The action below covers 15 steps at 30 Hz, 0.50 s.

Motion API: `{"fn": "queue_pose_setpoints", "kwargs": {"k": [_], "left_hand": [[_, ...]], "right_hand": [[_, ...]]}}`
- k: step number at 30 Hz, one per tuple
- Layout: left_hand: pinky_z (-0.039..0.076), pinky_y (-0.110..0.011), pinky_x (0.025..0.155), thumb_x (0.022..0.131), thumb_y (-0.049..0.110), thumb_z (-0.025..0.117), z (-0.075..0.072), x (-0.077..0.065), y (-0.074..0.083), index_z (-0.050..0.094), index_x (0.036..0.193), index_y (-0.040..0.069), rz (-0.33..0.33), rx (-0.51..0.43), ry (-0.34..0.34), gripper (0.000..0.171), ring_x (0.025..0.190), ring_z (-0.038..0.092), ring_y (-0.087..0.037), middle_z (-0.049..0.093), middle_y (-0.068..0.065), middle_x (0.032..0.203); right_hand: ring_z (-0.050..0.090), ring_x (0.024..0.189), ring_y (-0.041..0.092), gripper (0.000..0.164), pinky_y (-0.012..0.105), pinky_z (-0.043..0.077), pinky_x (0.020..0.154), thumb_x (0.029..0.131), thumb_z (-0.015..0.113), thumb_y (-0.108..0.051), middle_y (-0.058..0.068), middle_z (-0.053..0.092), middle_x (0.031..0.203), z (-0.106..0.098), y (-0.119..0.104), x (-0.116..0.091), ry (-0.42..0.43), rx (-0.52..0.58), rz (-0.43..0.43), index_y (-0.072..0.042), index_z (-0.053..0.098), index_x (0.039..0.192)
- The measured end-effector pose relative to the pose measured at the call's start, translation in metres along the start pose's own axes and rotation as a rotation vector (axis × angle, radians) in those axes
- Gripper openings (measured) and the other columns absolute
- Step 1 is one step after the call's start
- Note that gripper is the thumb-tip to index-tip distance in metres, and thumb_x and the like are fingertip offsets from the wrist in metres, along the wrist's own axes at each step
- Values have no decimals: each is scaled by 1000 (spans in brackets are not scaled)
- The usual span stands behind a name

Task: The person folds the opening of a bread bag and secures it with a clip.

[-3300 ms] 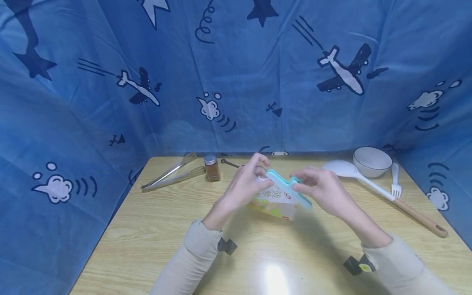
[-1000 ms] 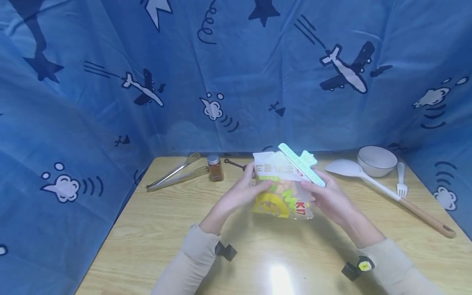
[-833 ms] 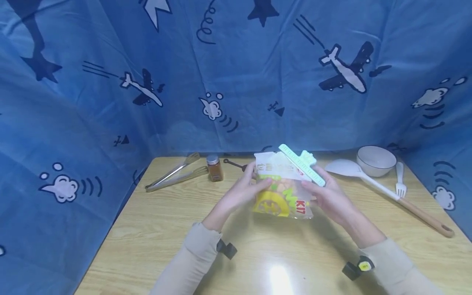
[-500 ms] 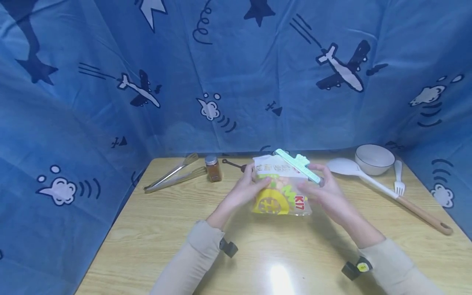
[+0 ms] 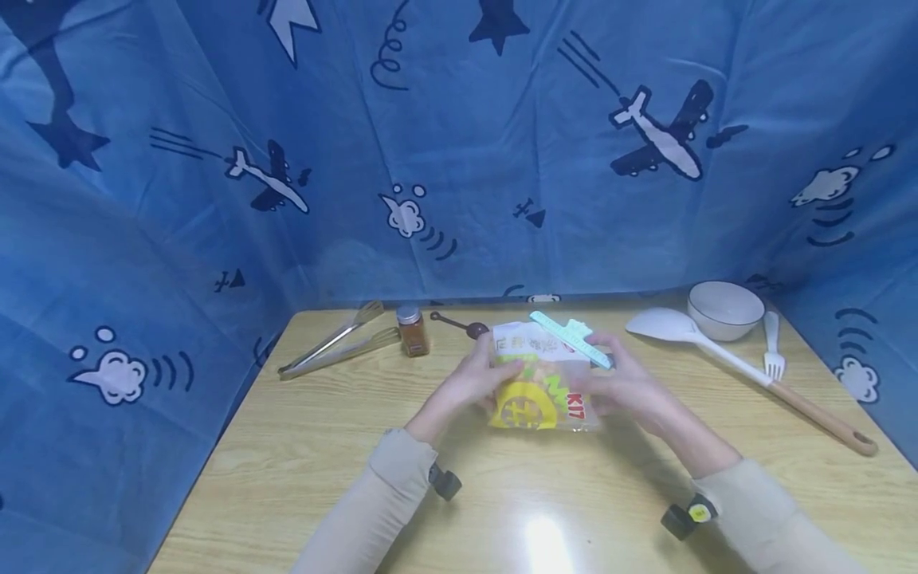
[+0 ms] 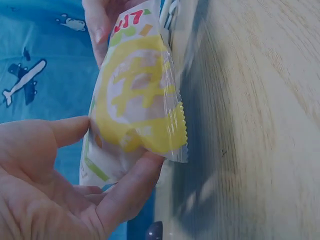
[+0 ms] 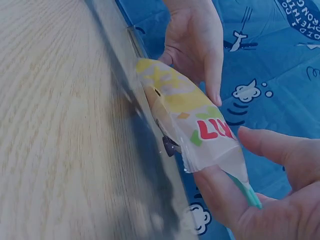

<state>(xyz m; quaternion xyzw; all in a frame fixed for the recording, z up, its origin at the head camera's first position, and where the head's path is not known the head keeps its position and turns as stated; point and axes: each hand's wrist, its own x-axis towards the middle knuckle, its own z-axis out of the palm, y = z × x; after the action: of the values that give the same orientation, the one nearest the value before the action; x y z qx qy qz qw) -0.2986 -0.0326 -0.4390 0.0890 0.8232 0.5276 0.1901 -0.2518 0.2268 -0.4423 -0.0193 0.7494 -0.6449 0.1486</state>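
A plastic food bag (image 5: 541, 375), printed yellow and green with red lettering, hangs between both hands over the middle of the table. Across its upper right corner sits a mint-green sealing clip (image 5: 570, 335), set at a slant. My left hand (image 5: 469, 379) pinches the bag's left side, thumb in front; the left wrist view shows the bag (image 6: 140, 90) between thumb and fingers. On the other side my right hand (image 5: 631, 387) pinches the right edge just below the clip. From the right wrist, only a strip of the clip (image 7: 247, 192) shows behind the bag.
Metal tongs (image 5: 340, 343) and a spice jar (image 5: 413, 331) stand back left. A dark brown measuring spoon (image 5: 459, 324) lies behind the left hand. At the right are a white ladle (image 5: 724, 363) with wooden handle, a bowl (image 5: 726, 311) and a white fork (image 5: 772, 347). Blue curtains enclose the table.
Earlier, the right hand held the clip at the bag's top. Since then both hands have taken the bag by its sides, its printed front turned into view, and lowered it slightly.
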Motion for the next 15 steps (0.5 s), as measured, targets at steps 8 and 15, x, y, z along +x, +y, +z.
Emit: {"fn": "queue_pose_setpoints", "kwargs": {"k": [8,15], "left_hand": [[65,-44,64,101,33,70,-1,1,-10,25,161,17,-35,-32,-57,77,78,70,-25,66,-21,121],[65,-44,69,101,35,70,1,2,-16,22,162,17,-48,-39,-65,79,89,71,-30,64,-22,129]], "right_hand": [[76,89,21,93,42,66,85,94,73,-5,36,46,145,-1,9,7,-40,7,52,-8,12,165],[77,87,21,92,42,66,83,95,67,3,42,35,152,1,16,12,-63,20,68,-6,9,165]]}}
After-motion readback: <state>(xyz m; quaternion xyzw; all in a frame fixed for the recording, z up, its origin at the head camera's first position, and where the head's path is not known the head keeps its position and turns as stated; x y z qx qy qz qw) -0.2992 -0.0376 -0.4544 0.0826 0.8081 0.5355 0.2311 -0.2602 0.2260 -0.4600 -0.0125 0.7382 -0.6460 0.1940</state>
